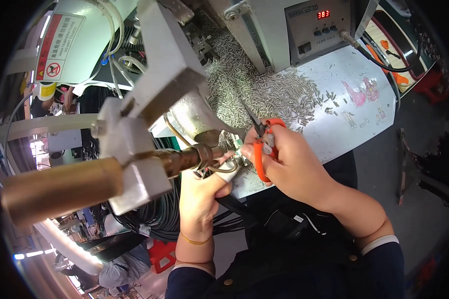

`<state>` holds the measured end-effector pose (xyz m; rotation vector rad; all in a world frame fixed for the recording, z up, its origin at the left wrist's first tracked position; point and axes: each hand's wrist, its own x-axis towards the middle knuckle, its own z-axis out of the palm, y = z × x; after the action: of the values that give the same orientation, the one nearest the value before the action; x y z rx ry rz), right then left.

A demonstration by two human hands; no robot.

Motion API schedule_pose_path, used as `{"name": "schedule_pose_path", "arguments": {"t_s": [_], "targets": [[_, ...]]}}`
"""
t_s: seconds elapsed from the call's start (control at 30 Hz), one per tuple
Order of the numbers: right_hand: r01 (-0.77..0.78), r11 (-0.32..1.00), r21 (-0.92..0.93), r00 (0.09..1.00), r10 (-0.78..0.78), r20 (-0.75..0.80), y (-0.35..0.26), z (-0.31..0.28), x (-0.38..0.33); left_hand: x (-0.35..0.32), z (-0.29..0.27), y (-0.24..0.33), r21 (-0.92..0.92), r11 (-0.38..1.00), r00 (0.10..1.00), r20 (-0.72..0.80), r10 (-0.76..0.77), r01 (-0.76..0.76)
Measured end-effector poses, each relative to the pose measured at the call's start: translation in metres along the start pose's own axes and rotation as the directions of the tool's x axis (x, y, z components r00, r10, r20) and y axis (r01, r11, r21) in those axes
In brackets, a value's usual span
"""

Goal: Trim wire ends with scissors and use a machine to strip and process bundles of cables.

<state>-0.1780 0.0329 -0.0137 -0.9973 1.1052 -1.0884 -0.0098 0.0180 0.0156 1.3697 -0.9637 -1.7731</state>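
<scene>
Orange-handled scissors (258, 162) sit in my right hand (304, 172), its fingers closed around the grips. Their dark blades point up and left, over the pile of small metal pins (264, 94). My left hand (199, 197) is closed just left of the scissors, with white covering on one digit. Part of its fingers is hidden behind a metal rod and a bent tube of the machine (139, 179). Small pale and metallic pieces (239, 152) lie between the two hands; what the left fingers pinch I cannot make out.
The brass-coloured cylinder (65, 189) and its clamp stand close at the left. A grey control box (317, 30) with a red display is at the back. Coiled black cables (157, 217) hang below the left wrist. The pale work plate (344, 127) reaches right, near a tray (384, 37).
</scene>
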Motion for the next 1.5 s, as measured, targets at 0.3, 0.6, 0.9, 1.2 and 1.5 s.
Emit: {"name": "schedule_pose_path", "arguments": {"t_s": [0.3, 0.6, 0.9, 1.2, 1.5], "targets": [[0.087, 0.951, -0.296, 0.980, -0.134, -0.145, -0.012, -0.015, -0.028, -0.032, 0.005, -0.025, 0.178, 0.929, 0.941, -0.037, 0.337, -0.325], [0.419, 0.833, -0.362, 0.906, -0.358, 0.225, -0.014, -0.002, -0.039, -0.059, 0.019, -0.028, 0.192, 0.980, 0.978, 0.208, 0.016, -0.057], [-0.003, 0.942, -0.335, 0.992, 0.044, 0.116, -0.017, -0.004, -0.047, -0.061, 0.022, -0.035, 0.377, 0.833, 0.898, -0.007, 0.440, -0.405], [0.357, 0.907, -0.224, 0.933, -0.355, 0.052, -0.011, -0.001, -0.045, -0.059, 0.027, -0.026, 0.109, 0.985, 0.991, -0.009, 0.132, -0.130], [-0.362, 0.915, 0.178, 0.918, 0.317, 0.239, -0.017, -0.003, -0.044, -0.059, 0.019, -0.033, 0.779, 0.164, 0.613, 0.324, 0.720, -0.605]]}}
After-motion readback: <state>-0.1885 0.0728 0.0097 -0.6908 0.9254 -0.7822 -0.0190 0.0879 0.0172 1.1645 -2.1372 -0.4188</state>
